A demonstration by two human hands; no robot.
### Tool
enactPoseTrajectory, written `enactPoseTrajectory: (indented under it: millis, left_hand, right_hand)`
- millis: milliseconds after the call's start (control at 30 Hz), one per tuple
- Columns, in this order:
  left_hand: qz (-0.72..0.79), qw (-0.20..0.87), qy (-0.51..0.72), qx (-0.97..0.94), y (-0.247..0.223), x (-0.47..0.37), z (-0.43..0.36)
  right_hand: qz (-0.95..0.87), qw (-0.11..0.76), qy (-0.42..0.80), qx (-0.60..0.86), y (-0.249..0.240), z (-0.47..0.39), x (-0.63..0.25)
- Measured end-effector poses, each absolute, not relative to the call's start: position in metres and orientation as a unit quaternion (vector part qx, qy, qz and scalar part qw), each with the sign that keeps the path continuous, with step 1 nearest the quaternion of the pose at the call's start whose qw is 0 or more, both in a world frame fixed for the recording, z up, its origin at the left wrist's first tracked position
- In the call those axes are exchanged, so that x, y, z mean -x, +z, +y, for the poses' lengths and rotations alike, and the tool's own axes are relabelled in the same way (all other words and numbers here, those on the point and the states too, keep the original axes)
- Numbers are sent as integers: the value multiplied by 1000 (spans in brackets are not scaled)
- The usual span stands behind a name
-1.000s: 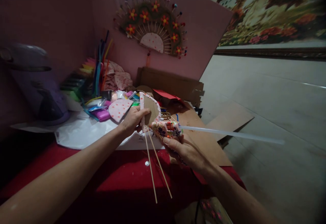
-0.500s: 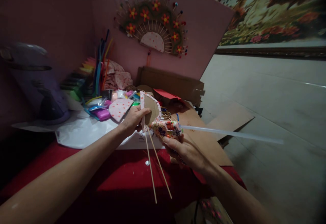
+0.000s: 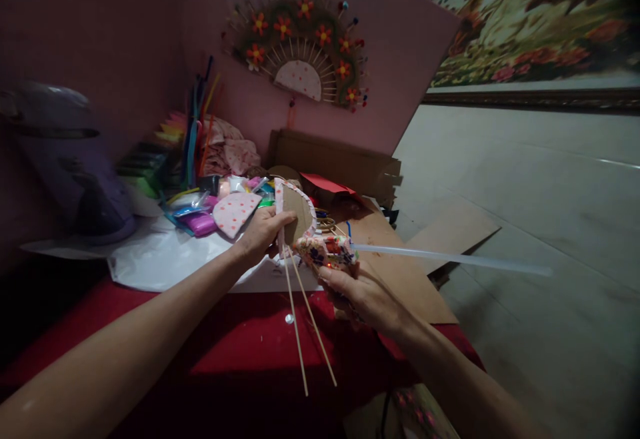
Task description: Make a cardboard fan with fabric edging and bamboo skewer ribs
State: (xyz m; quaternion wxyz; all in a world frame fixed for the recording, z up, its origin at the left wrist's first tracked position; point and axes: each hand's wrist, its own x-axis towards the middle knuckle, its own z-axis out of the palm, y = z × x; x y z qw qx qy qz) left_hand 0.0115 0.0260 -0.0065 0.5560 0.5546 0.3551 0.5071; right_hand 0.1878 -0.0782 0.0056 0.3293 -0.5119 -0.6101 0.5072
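Observation:
My left hand [image 3: 265, 231] is closed on the straight edge of a half-round cardboard piece [image 3: 299, 216], its thumb lying on the bare brown side. Pink dotted cloth is folded over the rim of that piece. Two thin wooden sticks [image 3: 299, 322] stick out below it toward me. My right hand [image 3: 357, 289] grips a glue gun [image 3: 327, 251] wrapped in flowered cloth, with a small red light showing. A long whitish glue stick [image 3: 450, 257] juts out of its back to the right. The gun's tip is close to the lower edge of the cardboard piece, near the sticks; exact contact cannot be made out.
A dotted half-round piece [image 3: 235, 214] lies left among colourful clay packets [image 3: 201, 224]. White plastic sheeting [image 3: 165, 259] covers part of the red cloth [image 3: 225, 339]. Cardboard sheets [image 3: 400, 286] lie right. A purple container [image 3: 75, 172] stands left; a decorated fan [image 3: 300, 46] hangs behind.
Both hands keep almost the same pose, with the gun still by the lower edge of the cardboard piece. The glue stick's far end has shifted slightly up and left.

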Motion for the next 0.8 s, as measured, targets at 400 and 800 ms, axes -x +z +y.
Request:
enactPoseTrajectory:
  millis: [400, 800]
  left_hand:
    - [362, 555, 500, -558, -4, -12, 22]
    - [360, 555, 502, -557, -6, -11, 25]
  right_hand:
    - [-619, 313, 496, 523, 3, -76, -193]
    - [-616, 316, 494, 526, 6, -78, -191]
